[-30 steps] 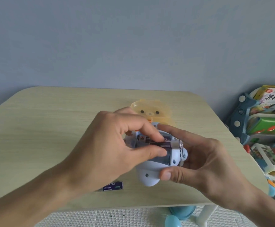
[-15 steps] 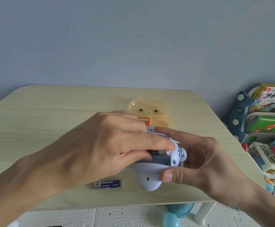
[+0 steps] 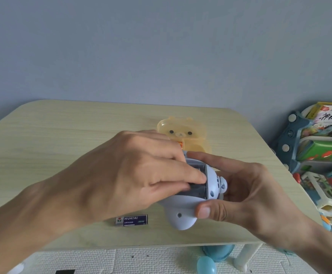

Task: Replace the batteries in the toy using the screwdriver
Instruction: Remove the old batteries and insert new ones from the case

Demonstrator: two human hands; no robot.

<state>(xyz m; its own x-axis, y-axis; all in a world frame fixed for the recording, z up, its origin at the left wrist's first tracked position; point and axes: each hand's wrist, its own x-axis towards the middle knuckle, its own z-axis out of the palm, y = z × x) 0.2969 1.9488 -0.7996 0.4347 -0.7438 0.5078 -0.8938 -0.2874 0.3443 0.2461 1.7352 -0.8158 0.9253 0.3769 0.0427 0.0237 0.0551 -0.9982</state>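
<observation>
A pale blue plastic toy (image 3: 183,209) is held above the table's front edge, its open battery compartment (image 3: 197,186) facing up. My right hand (image 3: 246,196) grips the toy from the right, thumb on its near side and forefinger across the far rim. My left hand (image 3: 125,175) lies over the compartment with its fingertips pressing down on a dark battery inside. A loose dark blue battery (image 3: 131,220) marked HUATAI lies on the table under my left hand. No screwdriver is visible.
The light wooden table (image 3: 62,147) has an orange bear-faced plastic box (image 3: 183,133) behind the toy, with something orange beside it. A toy shelf with books (image 3: 323,147) stands at the right. Blue balls (image 3: 206,265) lie on the floor mat below.
My left hand has slid further right over the compartment, its fingers now pushing the battery down inside. The toy has tilted slightly, and the view has dropped a little.
</observation>
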